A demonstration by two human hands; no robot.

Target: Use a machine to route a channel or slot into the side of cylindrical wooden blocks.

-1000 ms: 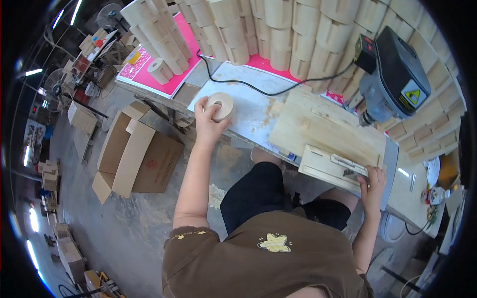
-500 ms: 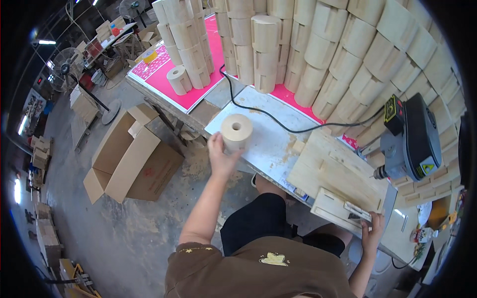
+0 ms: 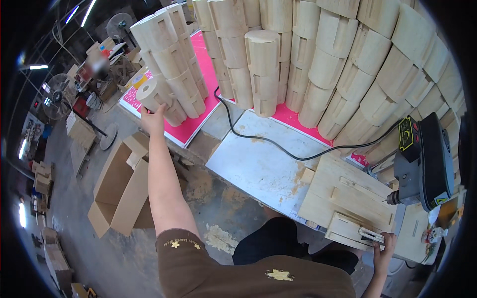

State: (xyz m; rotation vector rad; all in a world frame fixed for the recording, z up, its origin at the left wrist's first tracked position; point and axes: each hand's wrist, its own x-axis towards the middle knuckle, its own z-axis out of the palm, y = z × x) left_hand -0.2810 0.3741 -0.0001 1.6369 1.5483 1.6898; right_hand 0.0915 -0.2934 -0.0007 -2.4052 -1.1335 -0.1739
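At the table's left end, my left hand [image 3: 153,119] grips a pale wooden cylinder [image 3: 147,91] with a round hole in its top. The cylinder is at the top of a shorter wooden cylinder [image 3: 174,114] on the pink sheet; whether its full weight rests there I cannot tell. On the right, my right hand [image 3: 385,248] has its fingers closed at the end of a metal clamp lever [image 3: 371,235]. The lever sits on a small wooden block [image 3: 343,231] fixed to a flat wooden board [image 3: 318,193]. My grip on the lever is partly hidden.
Tall stacks of slotted wooden cylinders [image 3: 263,74] line the far side. A drill head [image 3: 422,164] hangs over the board's right side. A black cable [image 3: 288,155] crosses the white tabletop [image 3: 248,164]. An open cardboard box [image 3: 117,193] stands on the floor, left.
My left hand has carried the wooden cylinder from the white tabletop up and left, onto the short cylinder on the pink sheet. My right hand stays at the clamp lever.
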